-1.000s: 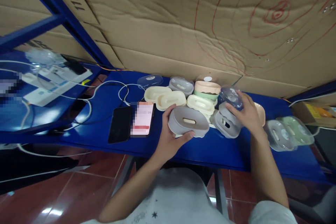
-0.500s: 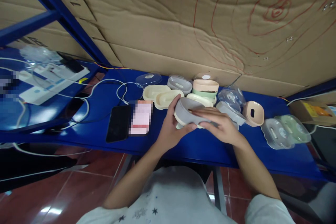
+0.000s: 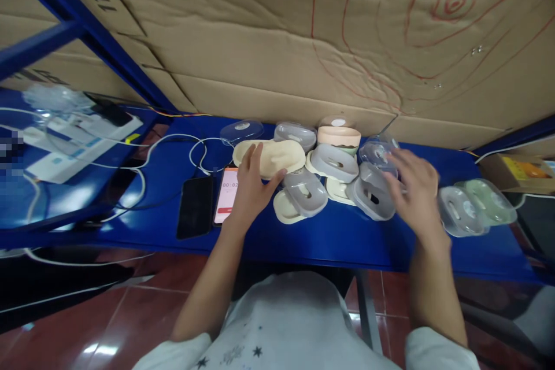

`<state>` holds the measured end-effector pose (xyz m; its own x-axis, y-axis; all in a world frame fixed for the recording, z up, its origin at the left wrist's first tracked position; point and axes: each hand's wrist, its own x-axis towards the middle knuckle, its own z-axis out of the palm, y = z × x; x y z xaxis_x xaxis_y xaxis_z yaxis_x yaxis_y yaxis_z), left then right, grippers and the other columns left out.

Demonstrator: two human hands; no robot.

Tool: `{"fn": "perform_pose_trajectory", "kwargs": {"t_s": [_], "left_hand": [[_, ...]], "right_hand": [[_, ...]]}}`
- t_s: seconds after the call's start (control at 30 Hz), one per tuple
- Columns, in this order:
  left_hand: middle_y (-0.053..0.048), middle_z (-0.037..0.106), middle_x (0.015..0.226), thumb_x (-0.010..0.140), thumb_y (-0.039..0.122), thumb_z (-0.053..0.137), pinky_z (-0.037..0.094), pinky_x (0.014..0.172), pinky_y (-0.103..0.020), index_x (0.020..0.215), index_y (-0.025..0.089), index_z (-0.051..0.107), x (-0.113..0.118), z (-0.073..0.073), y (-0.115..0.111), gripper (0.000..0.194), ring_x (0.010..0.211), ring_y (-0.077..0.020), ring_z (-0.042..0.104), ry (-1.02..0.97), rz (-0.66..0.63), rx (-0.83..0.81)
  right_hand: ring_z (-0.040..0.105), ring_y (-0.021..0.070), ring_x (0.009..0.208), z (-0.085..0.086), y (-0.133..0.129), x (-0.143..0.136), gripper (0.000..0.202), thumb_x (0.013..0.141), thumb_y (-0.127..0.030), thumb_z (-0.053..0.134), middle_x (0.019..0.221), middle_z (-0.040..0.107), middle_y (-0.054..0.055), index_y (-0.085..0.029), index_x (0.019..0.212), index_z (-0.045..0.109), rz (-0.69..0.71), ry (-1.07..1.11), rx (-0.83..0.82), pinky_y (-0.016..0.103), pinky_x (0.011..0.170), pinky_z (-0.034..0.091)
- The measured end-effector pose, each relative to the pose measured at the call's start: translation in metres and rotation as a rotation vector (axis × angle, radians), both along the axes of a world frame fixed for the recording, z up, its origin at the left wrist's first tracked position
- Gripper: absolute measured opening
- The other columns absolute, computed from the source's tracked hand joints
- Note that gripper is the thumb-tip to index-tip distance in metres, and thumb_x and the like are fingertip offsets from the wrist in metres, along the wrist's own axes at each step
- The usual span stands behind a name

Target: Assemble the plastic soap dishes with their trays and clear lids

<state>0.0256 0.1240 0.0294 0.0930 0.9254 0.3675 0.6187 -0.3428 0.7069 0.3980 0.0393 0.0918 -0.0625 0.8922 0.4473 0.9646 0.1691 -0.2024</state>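
Two oval cream soap dishes lie overlapping at the left of the group. My left hand [image 3: 254,188] rests over the front cream dish [image 3: 284,156], its fingers and thumb apart. Before it, a grey slotted tray [image 3: 306,192] leans on another cream dish [image 3: 285,208]. A second grey slotted tray [image 3: 336,163] sits on a cream piece in the middle. Farther right stands a grey piece with a dark slot [image 3: 376,193]. My right hand [image 3: 414,193], slightly blurred, is spread beside it and near a clear lid [image 3: 377,155]. It mostly covers the peach piece.
Clear lids [image 3: 243,130] and a peach bowl [image 3: 339,136] stand along the cardboard wall [image 3: 260,40]. Two phones [image 3: 195,207] lie at left near white cables [image 3: 143,170]. Lidded grey [image 3: 462,211] and green [image 3: 489,202] dishes sit at right on the blue table [image 3: 347,245].
Both hands held a grey piece together; now they are apart. The left has moved to the cream dishes, the right toward the right side. Grey trays now lie on the table.
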Motion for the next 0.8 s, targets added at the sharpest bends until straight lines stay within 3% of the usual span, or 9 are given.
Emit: {"fn": "perform_pose_trajectory", "kwargs": {"t_s": [0.07,0.17,0.27,0.37,0.47,0.57,0.63,0.7,0.8], "left_hand": [[-0.022,0.04,0.168,0.099,0.068,0.065,0.035,0.129,-0.063,0.164,0.023,0.038,-0.001,0.0,-0.007,0.083,0.161,-0.0389,0.035,0.006,-0.011,0.003],[-0.021,0.04,0.168,0.102,0.061,0.064,0.034,0.13,-0.061,0.161,0.024,0.043,0.002,0.006,-0.02,0.072,0.161,-0.0365,0.035,0.006,0.033,0.081],[-0.019,0.038,0.168,0.104,0.055,0.065,0.034,0.13,-0.059,0.157,0.025,0.048,0.008,0.009,-0.029,0.063,0.161,-0.0353,0.036,0.008,0.047,0.126],[-0.019,0.039,0.166,0.104,0.051,0.065,0.035,0.129,-0.06,0.154,0.025,0.05,0.011,0.006,-0.032,0.058,0.16,-0.0365,0.036,0.007,0.045,0.132],[-0.018,0.04,0.165,0.104,0.045,0.066,0.035,0.13,-0.061,0.149,0.025,0.055,0.011,0.01,-0.04,0.051,0.16,-0.0373,0.036,-0.006,0.082,0.171],[-0.015,0.049,0.158,0.104,0.04,0.065,0.041,0.126,-0.059,0.141,0.027,0.06,0.019,0.022,-0.062,0.039,0.154,-0.0353,0.044,-0.108,0.088,0.162],[-0.012,0.056,0.152,0.106,0.038,0.063,0.054,0.117,-0.053,0.142,0.032,0.059,0.033,0.029,-0.083,0.037,0.144,-0.0315,0.056,-0.29,-0.092,0.021],[-0.012,0.055,0.156,0.104,0.042,0.067,0.062,0.105,-0.049,0.154,0.038,0.047,0.053,0.033,-0.103,0.054,0.138,-0.031,0.063,-0.524,-0.394,-0.227],[-0.015,0.035,0.173,0.085,0.05,0.09,0.057,0.113,-0.057,0.168,0.045,0.017,0.085,0.029,-0.122,0.111,0.151,-0.0394,0.051,-0.713,-0.673,-0.439]], "right_hand": [[0.052,0.038,0.15,-0.013,-0.032,0.046,0.055,0.106,-0.054,0.049,0.159,0.058,0.016,-0.03,0.155,0.058,-0.319,0.002,0.089,0.065,0.123,0.038],[0.04,0.0536,0.154,-0.047,-0.08,0.103,0.08,0.095,-0.073,0.057,0.165,0.047,0.026,-0.034,0.163,0.048,-0.701,-0.051,0.032,0.085,0.108,0.035],[0.046,0.0556,0.15,-0.076,-0.114,0.128,0.083,0.09,-0.076,0.062,0.16,0.053,0.025,-0.039,0.163,0.048,-0.754,-0.049,0.004,0.086,0.106,0.038],[0.058,0.0488,0.142,-0.084,-0.128,0.129,0.071,0.09,-0.069,0.066,0.146,0.064,0.022,-0.035,0.152,0.063,-0.706,0.003,0.122,0.07,0.113,0.048],[0.062,0.0446,0.138,-0.076,-0.129,0.116,0.062,0.092,-0.065,0.065,0.139,0.069,0.02,-0.036,0.147,0.068,-0.708,0.095,0.194,0.06,0.117,0.049],[0.068,0.0429,0.132,-0.066,-0.124,0.089,0.058,0.095,-0.067,0.056,0.138,0.072,0.016,-0.04,0.145,0.067,-0.84,0.3,0.262,0.06,0.113,0.054],[0.067,0.042,0.133,-0.062,-0.12,0.059,0.059,0.098,-0.068,0.047,0.142,0.071,0.013,-0.041,0.147,0.064,-0.92,0.48,0.341,0.06,0.111,0.056],[0.063,0.0405,0.14,-0.059,-0.119,0.02,0.056,0.1,-0.067,0.043,0.15,0.067,0.008,-0.045,0.149,0.059,-0.888,0.654,0.393,0.062,0.116,0.054],[0.06,0.0405,0.143,-0.053,-0.121,-0.047,0.044,0.1,-0.057,0.055,0.149,0.067,0.003,-0.05,0.142,0.063,-0.537,0.776,0.342,0.071,0.12,0.048]]}}
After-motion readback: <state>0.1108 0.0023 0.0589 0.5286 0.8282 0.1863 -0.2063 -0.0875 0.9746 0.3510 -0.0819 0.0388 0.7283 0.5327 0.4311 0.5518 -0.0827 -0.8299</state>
